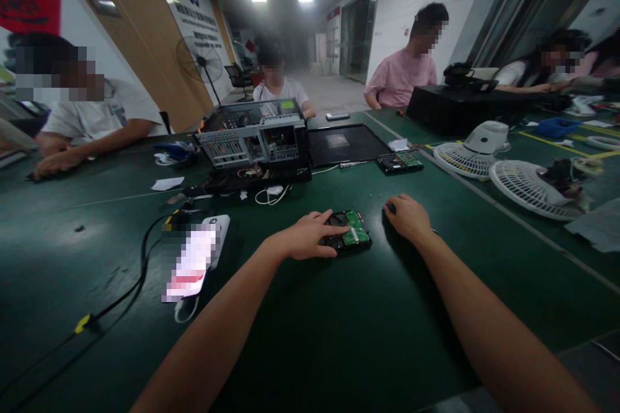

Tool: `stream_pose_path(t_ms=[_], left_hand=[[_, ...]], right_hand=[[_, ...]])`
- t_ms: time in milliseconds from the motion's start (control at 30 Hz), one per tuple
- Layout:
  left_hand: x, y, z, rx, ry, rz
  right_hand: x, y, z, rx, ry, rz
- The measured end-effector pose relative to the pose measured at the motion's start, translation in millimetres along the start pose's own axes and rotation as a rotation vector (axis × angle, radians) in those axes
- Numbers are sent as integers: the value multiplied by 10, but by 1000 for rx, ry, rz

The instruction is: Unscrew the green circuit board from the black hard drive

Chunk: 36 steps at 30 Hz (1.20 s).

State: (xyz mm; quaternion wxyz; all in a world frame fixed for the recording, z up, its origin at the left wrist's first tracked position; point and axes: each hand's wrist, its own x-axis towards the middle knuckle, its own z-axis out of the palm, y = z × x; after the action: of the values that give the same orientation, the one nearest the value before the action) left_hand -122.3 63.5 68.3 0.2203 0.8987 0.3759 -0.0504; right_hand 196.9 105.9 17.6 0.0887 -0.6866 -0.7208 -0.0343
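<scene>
A hard drive (357,232) lies on the green table with its green circuit board facing up. My left hand (310,232) grips it from the left, thumb at the near edge and fingers spread over its top and far side. Just right of the drive, my right hand (407,216) rests on the table, closed around a dark-handled screwdriver (391,208). Most of that tool is hidden in the fist; a thin metal end shows beyond the wrist. A second hard drive (400,162) lies farther back, board up, apart from both hands.
An opened computer case (252,142) stands ahead, with a black side panel (346,144) beside it. Left lie a lit phone (194,261) and a black cable (144,264). White fan parts (533,187) and a black box (455,111) occupy the right. Several people sit around the table.
</scene>
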Motion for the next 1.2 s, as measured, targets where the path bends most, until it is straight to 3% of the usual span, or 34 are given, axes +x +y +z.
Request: stream_pose_path(t_ms=[500, 1000, 1200], left_hand=[[5, -5, 3, -18, -6, 3], [-10, 8, -16, -18, -2, 0], [-11, 19, -26, -20, -6, 6]], right_hand=[[-1, -77, -3, -3, -23, 20], [1, -195, 36, -33, 39, 50], [125, -164, 40, -42, 7, 63]])
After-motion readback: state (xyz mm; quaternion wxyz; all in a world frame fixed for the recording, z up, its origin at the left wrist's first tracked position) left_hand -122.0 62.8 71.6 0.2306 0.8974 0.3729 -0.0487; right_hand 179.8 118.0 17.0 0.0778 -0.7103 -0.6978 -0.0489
